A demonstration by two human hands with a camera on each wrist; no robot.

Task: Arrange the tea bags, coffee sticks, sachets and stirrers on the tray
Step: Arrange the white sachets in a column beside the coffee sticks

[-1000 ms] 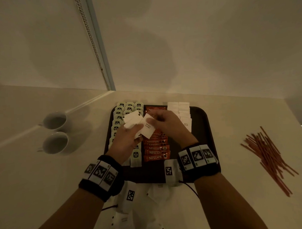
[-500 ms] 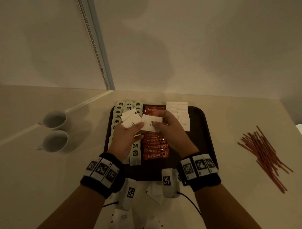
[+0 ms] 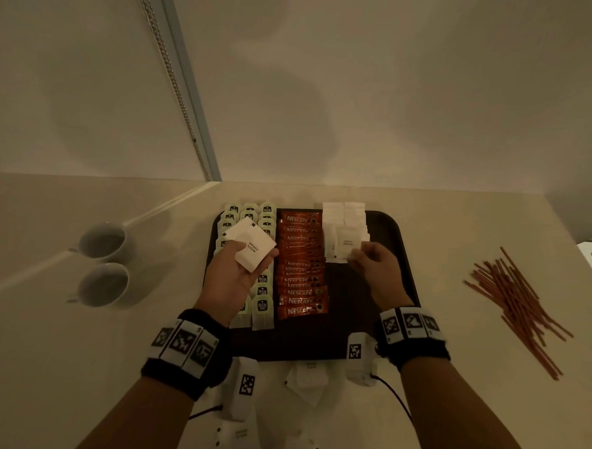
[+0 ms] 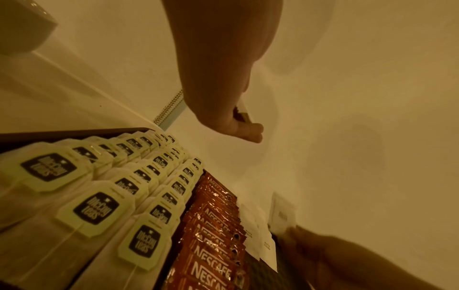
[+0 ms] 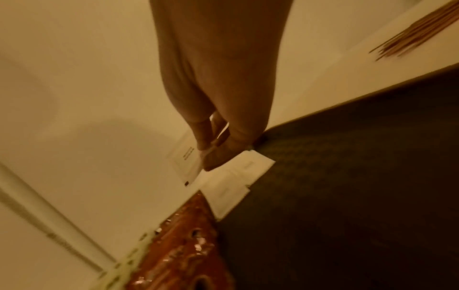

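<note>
**A:** Why does the left hand (image 3: 234,273) hang over the tea bags (image 3: 261,292) with that wad of white paper?

**B:** It looks like a supply. Its fingers are curled round a small stack of sugar sachets (image 3: 253,247), held face up above the tray (image 3: 394,241), so the other hand can take one at a time.

**A:** And the right hand (image 3: 376,268)?

**B:** Its fingers are pinched on a single sachet (image 5: 190,160), lowered at the near end of the white sachet column (image 3: 345,227). I judge it is being laid overlapping the last one, matching the shingled coffee sticks (image 3: 301,267) just beside it.

**A:** What remains?

**B:** The stirrers (image 3: 515,305) lie loose on the bench (image 3: 472,225), well apart from the tray. The dark strip right of the sachets is probably kept for them.

**A:** Any risk?

**B:** A careless drop could nudge the row crooked.
</note>
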